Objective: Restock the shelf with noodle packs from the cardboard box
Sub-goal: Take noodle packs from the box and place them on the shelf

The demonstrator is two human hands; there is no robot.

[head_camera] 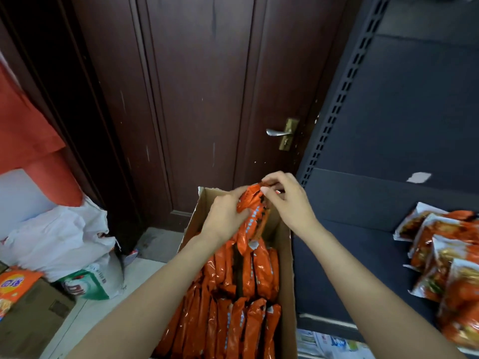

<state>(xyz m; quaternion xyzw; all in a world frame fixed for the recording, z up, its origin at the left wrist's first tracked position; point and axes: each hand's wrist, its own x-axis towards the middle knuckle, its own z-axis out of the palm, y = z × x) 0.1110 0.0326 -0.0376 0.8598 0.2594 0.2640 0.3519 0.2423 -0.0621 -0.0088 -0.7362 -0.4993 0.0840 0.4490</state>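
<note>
An open cardboard box (286, 268) stands on the floor in front of me, packed with several orange noodle packs (248, 322) standing on edge. Both hands hold one orange noodle pack (255, 216) lifted above the far end of the box. My left hand (225, 216) grips its left side. My right hand (287, 200) pinches its top edge. The dark shelf (375, 229) is to the right, with several noodle packs (451, 257) lying on it at the right edge.
A dark wooden door with a metal handle (278, 132) is straight ahead behind the box. White plastic bags (59, 237) and a green-and-white sack (96, 281) lie at the left, beside a closed carton (31, 322) with an orange packet (13, 286) on it.
</note>
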